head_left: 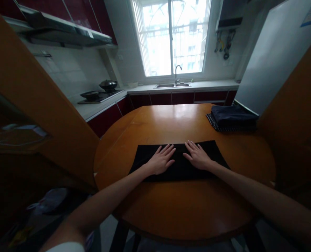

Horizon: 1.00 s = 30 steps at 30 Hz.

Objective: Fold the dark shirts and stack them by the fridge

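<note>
A black cloth (215,154) lies flat as a wide strip on the round wooden table (181,210). My left hand (162,160) rests palm down on the cloth's middle, fingers stretched out and apart. My right hand (197,155) lies flat just to the right of it, also on the cloth, fingers spread. Neither hand holds anything.
A stack of folded dark cloths (232,118) sits at the table's far right edge. Behind are a counter with a sink (173,85) under a window, a stove with pans (100,93) on the left, and a white refrigerator (276,56) on the right. Wooden door frames flank both sides.
</note>
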### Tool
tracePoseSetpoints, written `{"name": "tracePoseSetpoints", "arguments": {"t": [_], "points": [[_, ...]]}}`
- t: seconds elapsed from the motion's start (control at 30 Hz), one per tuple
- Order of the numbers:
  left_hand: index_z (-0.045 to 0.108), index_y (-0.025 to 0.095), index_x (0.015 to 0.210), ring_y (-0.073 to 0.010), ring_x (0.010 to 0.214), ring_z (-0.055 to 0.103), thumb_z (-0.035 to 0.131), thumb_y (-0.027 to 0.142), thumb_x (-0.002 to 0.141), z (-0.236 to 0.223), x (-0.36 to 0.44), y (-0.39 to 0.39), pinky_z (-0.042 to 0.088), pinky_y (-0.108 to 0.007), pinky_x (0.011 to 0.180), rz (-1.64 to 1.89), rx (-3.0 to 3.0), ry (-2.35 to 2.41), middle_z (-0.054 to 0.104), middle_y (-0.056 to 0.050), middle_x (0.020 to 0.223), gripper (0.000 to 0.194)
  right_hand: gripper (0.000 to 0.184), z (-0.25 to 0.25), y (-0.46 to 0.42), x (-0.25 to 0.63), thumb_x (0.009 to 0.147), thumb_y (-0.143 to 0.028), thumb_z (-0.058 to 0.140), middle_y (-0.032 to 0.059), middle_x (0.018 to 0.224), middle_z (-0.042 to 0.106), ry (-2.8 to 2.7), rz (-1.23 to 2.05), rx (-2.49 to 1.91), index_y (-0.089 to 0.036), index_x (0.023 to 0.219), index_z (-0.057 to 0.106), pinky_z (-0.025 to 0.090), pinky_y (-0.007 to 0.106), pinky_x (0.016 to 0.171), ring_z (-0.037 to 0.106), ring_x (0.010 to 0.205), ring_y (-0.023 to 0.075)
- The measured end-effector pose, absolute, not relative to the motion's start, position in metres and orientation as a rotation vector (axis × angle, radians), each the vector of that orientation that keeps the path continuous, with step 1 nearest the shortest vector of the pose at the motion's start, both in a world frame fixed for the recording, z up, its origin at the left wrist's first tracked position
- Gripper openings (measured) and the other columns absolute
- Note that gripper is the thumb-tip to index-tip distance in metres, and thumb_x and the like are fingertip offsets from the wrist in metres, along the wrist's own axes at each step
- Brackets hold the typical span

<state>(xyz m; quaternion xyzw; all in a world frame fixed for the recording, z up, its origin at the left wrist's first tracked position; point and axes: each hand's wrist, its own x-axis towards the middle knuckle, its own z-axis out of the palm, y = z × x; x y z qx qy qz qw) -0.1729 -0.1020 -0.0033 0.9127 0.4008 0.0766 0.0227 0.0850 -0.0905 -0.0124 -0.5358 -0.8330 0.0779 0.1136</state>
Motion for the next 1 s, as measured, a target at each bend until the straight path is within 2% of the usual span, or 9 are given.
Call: {"name": "tracePoseSetpoints", "arguments": {"t": [0.1, 0.2, 0.37, 0.43, 0.53, 0.67, 0.8, 0.93, 1.0], "points": [[0.016, 0.026, 0.163, -0.0279, 0.156, 0.008, 0.029, 0.060, 0.104, -0.002, -0.216, -0.118, 0.008, -0.049, 0.124, 0.180, 2.687, 1.384, 0.015, -0.008, 0.168, 0.070, 0.072, -0.018, -0.094, 0.132, 0.101, -0.061, 0.026, 0.0119, 0.167, 0.022, -2.370, 0.222, -1.705, -0.019, 0.159, 0.032, 0.011, 0.056, 0.123, 0.015, 0.155, 0.0278], [0.020, 0.018, 0.162, -0.0309, 0.155, 0.011, 0.027, 0.062, 0.102, -0.001, -0.260, -0.123, 0.012, -0.050, 0.123, 0.147, 2.506, 1.601, 0.015, -0.014, 0.167, 0.075, 0.073, -0.021, -0.094, 0.173, 0.100, -0.061, 0.026, 0.0110, 0.168, 0.019, -2.273, 0.252, -1.853, -0.019, 0.160, 0.029, 0.011, 0.061, 0.122, 0.014, 0.155, 0.0301], [0.028, 0.005, 0.158, -0.0362, 0.154, 0.014, 0.027, 0.062, 0.101, 0.009, -0.276, -0.115, 0.015, -0.054, 0.121, 0.135, 2.390, 1.771, 0.018, -0.023, 0.165, 0.081, 0.074, -0.010, -0.088, 0.179, 0.100, -0.056, 0.027, 0.0191, 0.165, 0.023, -2.107, 0.187, -1.964, -0.010, 0.158, 0.033, 0.011, 0.063, 0.120, 0.016, 0.154, 0.0344], [0.029, 0.005, 0.158, -0.0348, 0.155, 0.012, 0.025, 0.059, 0.102, 0.015, -0.249, -0.107, 0.012, -0.053, 0.122, 0.207, 2.484, 1.728, 0.018, -0.022, 0.165, 0.077, 0.070, 0.000, -0.086, 0.148, 0.101, -0.050, 0.027, 0.0197, 0.166, 0.021, -2.125, 0.118, -1.869, -0.007, 0.157, 0.033, 0.010, 0.061, 0.121, 0.013, 0.155, 0.0336], [0.027, 0.007, 0.159, -0.0299, 0.156, 0.013, 0.022, 0.052, 0.105, 0.017, -0.192, -0.092, 0.012, -0.049, 0.124, 0.213, 2.619, 1.535, 0.020, -0.018, 0.166, 0.070, 0.066, 0.009, -0.088, 0.084, 0.102, -0.043, 0.028, 0.0179, 0.166, 0.021, -2.303, 0.154, -1.622, -0.009, 0.158, 0.031, 0.014, 0.060, 0.121, 0.015, 0.155, 0.0318], [0.026, 0.011, 0.160, -0.0286, 0.155, 0.017, 0.022, 0.056, 0.105, 0.008, -0.160, -0.078, 0.014, -0.047, 0.124, 0.148, 2.634, 1.483, 0.022, -0.014, 0.166, 0.071, 0.066, 0.002, -0.093, 0.041, 0.102, -0.047, 0.030, 0.0157, 0.166, 0.025, -2.435, 0.209, -1.504, -0.014, 0.159, 0.030, 0.014, 0.055, 0.122, 0.019, 0.154, 0.0285], [0.025, 0.013, 0.160, -0.0271, 0.155, 0.018, 0.017, 0.065, 0.102, 0.001, -0.205, -0.080, 0.011, -0.048, 0.125, 0.120, 2.500, 1.775, 0.024, -0.013, 0.166, 0.078, 0.076, -0.012, -0.090, 0.079, 0.101, -0.059, 0.026, 0.0166, 0.165, 0.026, -2.318, 0.230, -1.788, -0.008, 0.158, 0.031, 0.012, 0.048, 0.124, 0.017, 0.155, 0.0268], [0.022, 0.014, 0.161, -0.0268, 0.156, 0.014, 0.011, 0.063, 0.102, 0.000, -0.267, -0.089, 0.012, -0.052, 0.124, 0.088, 2.334, 2.025, 0.018, -0.011, 0.168, 0.078, 0.078, -0.022, -0.082, 0.137, 0.100, -0.061, 0.023, 0.0123, 0.168, 0.017, -2.182, 0.216, -1.994, -0.011, 0.160, 0.026, 0.007, 0.052, 0.124, 0.009, 0.156, 0.0259], [0.019, 0.014, 0.162, -0.0273, 0.156, 0.013, 0.011, 0.061, 0.102, 0.001, -0.288, -0.091, 0.015, -0.054, 0.123, 0.064, 2.259, 2.072, 0.016, -0.011, 0.168, 0.076, 0.077, -0.024, -0.080, 0.158, 0.101, -0.060, 0.023, 0.0114, 0.169, 0.015, -2.136, 0.227, -2.040, -0.012, 0.161, 0.024, 0.007, 0.054, 0.124, 0.010, 0.156, 0.0265]]}}
